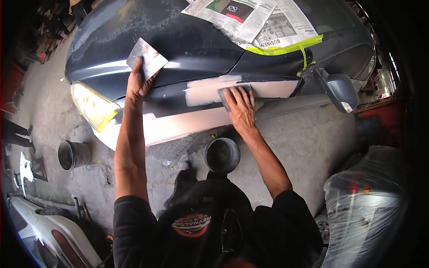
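A dark car with patches of pale pink filler (272, 89) on its front fender stands before me. My left hand (139, 83) grips a flat square plate (153, 58), whitish and smeared, above the hood edge. My right hand (242, 110) lies with fingers pressed on a thin grey pad (223, 99) against the left part of the upper filler patch. Those fingers cover much of the pad, and its exact kind cannot be made out. Below runs a second, longer pale band (190, 124) along the fender.
Newspaper (286, 29) and yellow-green tape (290, 46) cover the windshield area. A side mirror (338, 88) juts out at right. One bucket (222, 155) stands by my feet, another (73, 155) farther left. A plastic-wrapped vehicle (362, 214) is behind at right; people's legs (15, 131) show at left.
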Demonstrator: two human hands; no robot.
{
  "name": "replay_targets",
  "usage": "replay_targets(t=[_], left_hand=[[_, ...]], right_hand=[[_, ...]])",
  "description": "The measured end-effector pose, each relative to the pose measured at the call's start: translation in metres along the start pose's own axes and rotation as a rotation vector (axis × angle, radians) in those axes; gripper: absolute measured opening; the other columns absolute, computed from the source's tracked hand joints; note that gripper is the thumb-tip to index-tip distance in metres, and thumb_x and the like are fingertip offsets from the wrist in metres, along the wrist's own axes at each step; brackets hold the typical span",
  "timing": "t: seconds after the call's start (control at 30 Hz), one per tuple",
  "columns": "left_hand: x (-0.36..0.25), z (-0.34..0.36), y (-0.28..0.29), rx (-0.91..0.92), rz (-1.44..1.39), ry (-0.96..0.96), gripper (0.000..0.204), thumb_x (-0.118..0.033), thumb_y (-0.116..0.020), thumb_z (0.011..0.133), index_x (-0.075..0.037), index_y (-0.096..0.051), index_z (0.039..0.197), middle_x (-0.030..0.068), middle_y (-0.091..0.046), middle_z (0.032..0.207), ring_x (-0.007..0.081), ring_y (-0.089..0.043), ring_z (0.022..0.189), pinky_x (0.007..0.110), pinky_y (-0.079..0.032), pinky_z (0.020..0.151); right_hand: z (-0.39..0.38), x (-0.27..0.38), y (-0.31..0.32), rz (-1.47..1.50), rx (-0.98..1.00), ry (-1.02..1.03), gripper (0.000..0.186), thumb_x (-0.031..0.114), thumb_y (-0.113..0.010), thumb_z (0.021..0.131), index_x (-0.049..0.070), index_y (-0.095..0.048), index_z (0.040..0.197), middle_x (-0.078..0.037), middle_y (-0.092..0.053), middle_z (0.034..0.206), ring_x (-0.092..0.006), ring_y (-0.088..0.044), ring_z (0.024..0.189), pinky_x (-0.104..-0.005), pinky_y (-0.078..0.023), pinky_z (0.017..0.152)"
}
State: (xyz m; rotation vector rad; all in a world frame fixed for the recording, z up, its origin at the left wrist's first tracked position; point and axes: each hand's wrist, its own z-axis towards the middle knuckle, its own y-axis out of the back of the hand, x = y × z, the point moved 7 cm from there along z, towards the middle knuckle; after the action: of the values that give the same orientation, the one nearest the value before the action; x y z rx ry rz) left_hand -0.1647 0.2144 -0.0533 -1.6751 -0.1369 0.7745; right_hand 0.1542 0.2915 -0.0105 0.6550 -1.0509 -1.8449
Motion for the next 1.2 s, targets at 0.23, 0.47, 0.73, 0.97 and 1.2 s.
replay_targets(t=[0.23,0.47,0.73,0.97,1.2], left_hand=[[0.002,-0.002,-0.003,0.026,-0.007,0.002,0.041,-0.019,-0.057,0.089,0.000,-0.041,0.122,0.0162,-0.055,0.115,0.0306,-0.057,0.106,0.047,-0.049,0.091],[0.001,0.002,-0.003,0.005,0.009,-0.014,0.041,-0.020,-0.057,0.090,0.000,-0.041,0.122,0.0165,-0.055,0.115,0.0312,-0.056,0.106,0.047,-0.048,0.092],[-0.015,-0.005,-0.004,0.072,-0.017,0.080,0.037,-0.015,-0.056,0.089,-0.001,-0.044,0.122,0.0169,-0.058,0.113,0.0275,-0.059,0.104,0.039,-0.049,0.091],[0.018,0.011,0.008,0.063,0.036,0.033,0.042,-0.033,-0.050,0.092,-0.003,-0.048,0.120,0.0127,-0.060,0.110,0.0269,-0.061,0.100,0.039,-0.052,0.082],[0.012,0.000,-0.009,0.076,-0.095,0.053,0.037,-0.029,-0.048,0.094,-0.001,-0.044,0.119,0.0155,-0.059,0.110,0.0278,-0.061,0.100,0.043,-0.052,0.087]], right_hand=[[0.040,-0.020,0.020,-0.030,-0.012,-0.043,0.041,0.001,-0.051,0.076,0.008,-0.058,0.116,-0.011,-0.055,0.111,-0.0311,-0.051,0.106,-0.0507,-0.037,0.093],[0.032,0.000,0.012,0.057,0.107,-0.061,0.045,0.001,-0.054,0.071,0.008,-0.057,0.115,-0.010,-0.054,0.112,-0.0300,-0.050,0.107,-0.0465,-0.040,0.086],[0.028,0.002,0.014,-0.085,0.055,0.027,0.045,0.007,-0.055,0.074,0.013,-0.055,0.119,-0.009,-0.054,0.113,-0.0281,-0.050,0.108,-0.0465,-0.037,0.092],[0.044,-0.017,0.021,0.007,0.141,-0.022,0.048,-0.001,-0.054,0.069,0.009,-0.055,0.117,-0.010,-0.052,0.113,-0.0322,-0.048,0.105,-0.0443,-0.040,0.089],[0.026,0.006,0.021,0.045,0.102,0.087,0.043,0.000,-0.054,0.074,0.008,-0.056,0.116,-0.011,-0.053,0.114,-0.0329,-0.050,0.104,-0.0449,-0.041,0.087]])
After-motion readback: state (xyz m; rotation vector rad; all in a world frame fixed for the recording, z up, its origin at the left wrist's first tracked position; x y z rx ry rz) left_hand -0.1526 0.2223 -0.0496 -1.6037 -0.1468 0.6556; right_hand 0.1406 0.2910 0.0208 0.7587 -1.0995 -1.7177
